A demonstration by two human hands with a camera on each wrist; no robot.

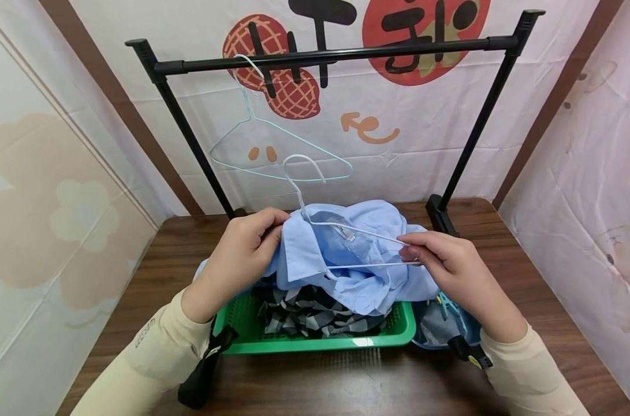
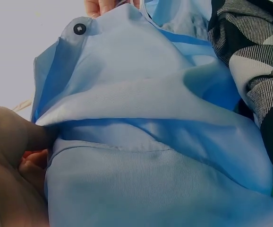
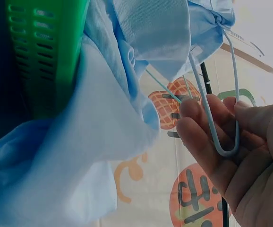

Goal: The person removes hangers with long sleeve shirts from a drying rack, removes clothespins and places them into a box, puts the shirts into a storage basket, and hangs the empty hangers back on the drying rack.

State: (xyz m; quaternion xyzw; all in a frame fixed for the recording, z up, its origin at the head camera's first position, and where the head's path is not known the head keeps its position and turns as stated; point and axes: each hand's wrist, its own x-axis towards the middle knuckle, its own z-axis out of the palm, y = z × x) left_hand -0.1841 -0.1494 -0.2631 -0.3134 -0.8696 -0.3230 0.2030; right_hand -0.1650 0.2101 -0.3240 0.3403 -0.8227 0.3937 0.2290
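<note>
A light blue collared shirt (image 1: 304,254) lies bunched over a green basket, its collar raised on the left. My left hand (image 1: 239,254) pinches the shirt at the collar's left side; in the left wrist view the thumb (image 2: 37,137) presses into the cloth. A white wire hanger (image 1: 366,231) passes partly inside the shirt, its hook standing up beside the collar. With thumb and fingers my right hand (image 1: 447,260) holds the hanger's right end, which shows as a bare loop (image 3: 226,151) in the right wrist view. The hanger's left end is hidden by the shirt.
The green basket (image 1: 320,345) also holds black-and-white checked cloth (image 1: 309,323). To its right sits a blue container (image 1: 434,345) with clips in it. Behind stands a black rack (image 1: 346,55), from which a mint-green hanger (image 1: 283,127) hangs. All rests on a wooden table (image 1: 304,384).
</note>
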